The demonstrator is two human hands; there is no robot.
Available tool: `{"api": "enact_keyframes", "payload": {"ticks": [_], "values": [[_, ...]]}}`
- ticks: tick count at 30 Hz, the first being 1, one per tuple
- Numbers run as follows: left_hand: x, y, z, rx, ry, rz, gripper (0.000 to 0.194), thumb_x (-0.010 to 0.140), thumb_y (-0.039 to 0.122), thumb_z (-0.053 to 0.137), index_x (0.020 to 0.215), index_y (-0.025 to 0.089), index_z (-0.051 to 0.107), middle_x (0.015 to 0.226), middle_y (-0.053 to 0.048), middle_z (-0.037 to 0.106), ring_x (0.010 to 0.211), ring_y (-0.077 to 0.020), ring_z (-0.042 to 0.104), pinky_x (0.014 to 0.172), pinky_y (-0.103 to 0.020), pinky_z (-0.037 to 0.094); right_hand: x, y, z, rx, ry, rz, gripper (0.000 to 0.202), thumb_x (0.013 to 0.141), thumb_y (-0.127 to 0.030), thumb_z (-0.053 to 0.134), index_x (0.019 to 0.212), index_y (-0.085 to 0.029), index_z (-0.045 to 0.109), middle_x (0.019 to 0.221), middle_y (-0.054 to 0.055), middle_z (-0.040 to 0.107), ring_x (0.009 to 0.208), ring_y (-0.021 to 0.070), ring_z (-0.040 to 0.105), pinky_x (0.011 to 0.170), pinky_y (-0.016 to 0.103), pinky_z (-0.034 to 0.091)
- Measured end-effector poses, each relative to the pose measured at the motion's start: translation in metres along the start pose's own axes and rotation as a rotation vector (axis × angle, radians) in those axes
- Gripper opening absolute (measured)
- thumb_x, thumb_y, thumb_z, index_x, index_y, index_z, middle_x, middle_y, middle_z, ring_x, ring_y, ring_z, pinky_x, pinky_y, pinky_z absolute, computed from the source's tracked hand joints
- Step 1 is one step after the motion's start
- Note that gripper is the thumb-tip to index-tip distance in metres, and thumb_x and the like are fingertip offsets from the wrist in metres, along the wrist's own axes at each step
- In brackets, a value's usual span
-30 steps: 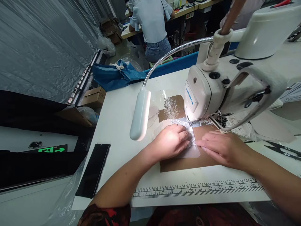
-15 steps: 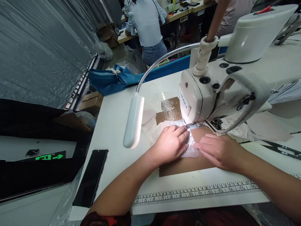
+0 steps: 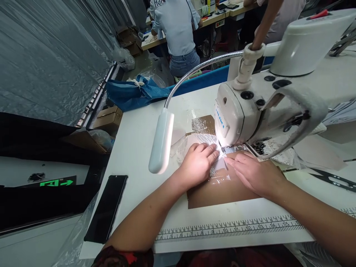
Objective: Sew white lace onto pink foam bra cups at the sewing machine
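A strip of white lace fabric lies under the head of the white sewing machine, brightly lit near the needle. My left hand rests flat on the lace just left of the needle, fingers stretched forward. On the near side of the presser area, my right hand has its thumb and fingers closed at the fabric's edge; the fingertips partly hide what they pinch. Beneath both hands is a brown sheet taped to the table, with clear shiny tape on it.
A lamp on a bent metal neck hangs left of the machine. A black phone lies at the table's left edge, and a printed ruler runs along the front. Black scissors lie at right. A person sits beyond.
The lace has moved away from me under the machine, baring more of the brown sheet. My left hand has shifted slightly forward and left; my right fingertips are closer to the needle.
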State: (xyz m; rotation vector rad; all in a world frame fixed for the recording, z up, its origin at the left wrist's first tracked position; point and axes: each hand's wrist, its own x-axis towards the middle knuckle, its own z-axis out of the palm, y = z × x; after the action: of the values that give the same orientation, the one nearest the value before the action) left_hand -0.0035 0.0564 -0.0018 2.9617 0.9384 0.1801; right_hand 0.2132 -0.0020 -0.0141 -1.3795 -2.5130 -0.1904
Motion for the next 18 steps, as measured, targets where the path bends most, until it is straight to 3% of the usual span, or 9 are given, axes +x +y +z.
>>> {"api": "enact_keyframes", "payload": {"ticks": [4, 11, 15, 18], "values": [[0.001, -0.005, 0.002, -0.026, 0.031, -0.047, 0.04, 0.087, 0.013, 0.046, 0.125, 0.014, 0.06, 0.126, -0.013, 0.062, 0.111, -0.0287, 0.053, 0.092, -0.044, 0.044, 0.002, -0.002, 0.001, -0.019, -0.055, 0.066, 0.041, 0.087, -0.012, 0.044, 0.118, -0.023, 0.068, 0.077, 0.006, 0.069, 0.075, 0.0184, 0.062, 0.047, 0.029, 0.027], [-0.002, -0.013, 0.012, -0.097, 0.153, -0.138, 0.037, 0.087, 0.018, 0.048, 0.121, 0.015, 0.061, 0.131, -0.014, 0.06, 0.115, -0.029, 0.053, 0.097, -0.048, 0.043, 0.003, 0.002, 0.004, 0.065, -0.076, 0.047, 0.042, 0.09, -0.015, 0.04, 0.122, -0.025, 0.064, 0.082, 0.005, 0.07, 0.073, 0.0173, 0.06, 0.05, 0.028, 0.033], [-0.006, -0.011, 0.013, -0.111, 0.191, -0.17, 0.038, 0.093, 0.034, 0.047, 0.124, 0.015, 0.06, 0.132, -0.015, 0.058, 0.118, -0.0285, 0.053, 0.1, -0.048, 0.042, -0.001, 0.005, -0.011, 0.126, -0.114, 0.005, 0.036, 0.094, -0.019, 0.038, 0.118, -0.022, 0.064, 0.083, 0.005, 0.07, 0.069, 0.0162, 0.062, 0.053, 0.026, 0.039], [-0.01, -0.009, 0.01, -0.113, 0.199, -0.193, 0.044, 0.092, 0.042, 0.05, 0.124, 0.013, 0.06, 0.131, -0.015, 0.058, 0.119, -0.0289, 0.052, 0.101, -0.046, 0.042, -0.027, 0.015, -0.03, 0.125, -0.144, 0.022, 0.029, 0.095, -0.026, 0.039, 0.104, -0.024, 0.067, 0.083, 0.005, 0.07, 0.066, 0.0178, 0.065, 0.052, 0.028, 0.043]]}}
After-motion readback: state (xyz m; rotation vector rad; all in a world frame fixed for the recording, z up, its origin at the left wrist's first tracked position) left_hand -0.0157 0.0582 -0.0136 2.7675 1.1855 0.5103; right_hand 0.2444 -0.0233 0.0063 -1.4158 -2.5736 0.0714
